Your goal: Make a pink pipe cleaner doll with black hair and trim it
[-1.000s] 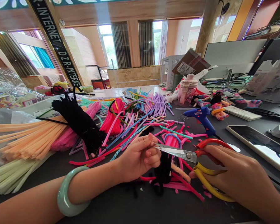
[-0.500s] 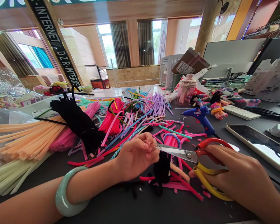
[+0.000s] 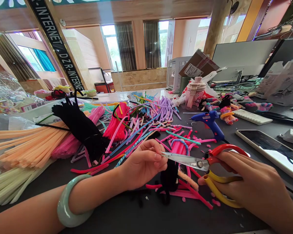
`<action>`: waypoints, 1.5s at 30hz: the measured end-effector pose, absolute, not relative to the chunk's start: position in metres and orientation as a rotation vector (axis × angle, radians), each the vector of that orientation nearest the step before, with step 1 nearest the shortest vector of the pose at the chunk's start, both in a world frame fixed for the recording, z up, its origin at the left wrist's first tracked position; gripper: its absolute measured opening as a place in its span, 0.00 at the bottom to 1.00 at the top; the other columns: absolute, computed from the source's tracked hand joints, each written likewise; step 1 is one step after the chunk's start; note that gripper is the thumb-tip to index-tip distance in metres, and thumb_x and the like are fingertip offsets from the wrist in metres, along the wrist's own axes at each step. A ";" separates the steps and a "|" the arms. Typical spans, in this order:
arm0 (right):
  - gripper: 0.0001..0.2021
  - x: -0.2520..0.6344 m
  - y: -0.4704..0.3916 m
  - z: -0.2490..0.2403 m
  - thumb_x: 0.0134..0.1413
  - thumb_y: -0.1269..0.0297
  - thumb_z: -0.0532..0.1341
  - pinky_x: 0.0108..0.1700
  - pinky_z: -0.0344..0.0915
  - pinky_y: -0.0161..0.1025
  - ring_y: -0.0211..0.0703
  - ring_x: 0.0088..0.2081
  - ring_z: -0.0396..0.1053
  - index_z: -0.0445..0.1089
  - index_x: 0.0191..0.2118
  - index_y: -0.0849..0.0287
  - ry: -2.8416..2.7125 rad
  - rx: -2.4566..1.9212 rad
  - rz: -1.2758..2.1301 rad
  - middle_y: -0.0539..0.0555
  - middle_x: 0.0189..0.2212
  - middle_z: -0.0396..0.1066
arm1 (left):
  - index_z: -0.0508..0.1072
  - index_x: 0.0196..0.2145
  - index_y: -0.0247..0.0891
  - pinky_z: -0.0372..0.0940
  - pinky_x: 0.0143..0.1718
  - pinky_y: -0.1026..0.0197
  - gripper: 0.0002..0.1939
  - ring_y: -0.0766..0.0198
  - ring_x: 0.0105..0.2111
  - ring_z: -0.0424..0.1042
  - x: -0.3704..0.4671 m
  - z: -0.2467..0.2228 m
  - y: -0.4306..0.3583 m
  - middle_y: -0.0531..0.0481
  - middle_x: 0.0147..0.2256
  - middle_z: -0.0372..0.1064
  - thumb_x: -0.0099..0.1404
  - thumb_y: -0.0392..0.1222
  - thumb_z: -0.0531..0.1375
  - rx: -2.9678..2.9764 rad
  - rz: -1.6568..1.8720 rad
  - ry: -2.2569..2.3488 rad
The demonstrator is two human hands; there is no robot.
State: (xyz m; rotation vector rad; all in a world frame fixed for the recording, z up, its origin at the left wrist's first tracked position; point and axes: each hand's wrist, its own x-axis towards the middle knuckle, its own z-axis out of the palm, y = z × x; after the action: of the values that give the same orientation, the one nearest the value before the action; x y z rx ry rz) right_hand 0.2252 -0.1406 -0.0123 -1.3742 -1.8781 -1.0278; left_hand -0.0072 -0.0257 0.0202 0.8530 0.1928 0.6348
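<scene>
My right hand (image 3: 254, 182) grips scissors (image 3: 185, 159) by their red and yellow handles, blades nearly together and pointing left. The blade tip meets the fingertips of my left hand (image 3: 144, 162), which are pinched together; whatever they hold is too small to make out. A pale green bangle (image 3: 69, 203) circles my left wrist. Below and behind the blades lie a black fuzzy bundle (image 3: 169, 177) and a pink bundle (image 3: 178, 147) with a blue twisted band. Red and pink fuzzy stems (image 3: 195, 193) lie beneath.
Peach stems (image 3: 34, 146) and a black bundle (image 3: 80, 126) lie at left. A blue glue gun (image 3: 208, 122) rests behind the scissors. A phone (image 3: 271, 152) is at right, near a white keyboard (image 3: 252, 117). A pink bottle (image 3: 195, 92) stands farther back.
The scissors and my right hand have shifted very slightly. The fingers of my left hand have closed in a little more at the blade tip.
</scene>
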 end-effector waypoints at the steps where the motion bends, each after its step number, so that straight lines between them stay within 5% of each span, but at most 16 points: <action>1: 0.06 0.225 -0.141 -0.012 0.54 0.59 0.63 0.22 0.60 0.33 0.35 0.21 0.70 0.66 0.34 0.53 -1.881 -1.373 -1.033 0.46 0.23 0.73 | 0.76 0.20 0.35 0.56 0.22 0.67 0.06 0.75 0.18 0.64 -0.007 0.020 -0.026 0.57 0.19 0.67 0.44 0.27 0.66 0.855 0.637 0.194; 25: 0.04 0.226 -0.144 -0.015 0.52 0.68 0.59 0.27 0.64 0.34 0.38 0.24 0.72 0.67 0.36 0.54 -1.861 -1.360 -1.069 0.49 0.26 0.76 | 0.76 0.20 0.37 0.53 0.22 0.67 0.09 0.75 0.18 0.60 -0.007 0.024 -0.028 0.58 0.17 0.61 0.45 0.30 0.72 0.857 0.657 0.266; 45: 0.04 0.234 -0.144 -0.022 0.54 0.62 0.61 0.27 0.66 0.35 0.41 0.27 0.75 0.72 0.35 0.52 -1.872 -1.422 -1.019 0.50 0.29 0.78 | 0.76 0.20 0.37 0.51 0.23 0.66 0.09 0.74 0.18 0.58 -0.007 0.023 -0.026 0.58 0.17 0.59 0.44 0.32 0.73 0.875 0.665 0.287</action>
State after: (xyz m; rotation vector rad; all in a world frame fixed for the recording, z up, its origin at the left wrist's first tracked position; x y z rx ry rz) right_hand 0.2342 -0.1440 -0.0217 -1.4220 -1.8717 -1.0190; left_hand -0.0072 -0.0260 0.0230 0.8750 0.2869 0.6653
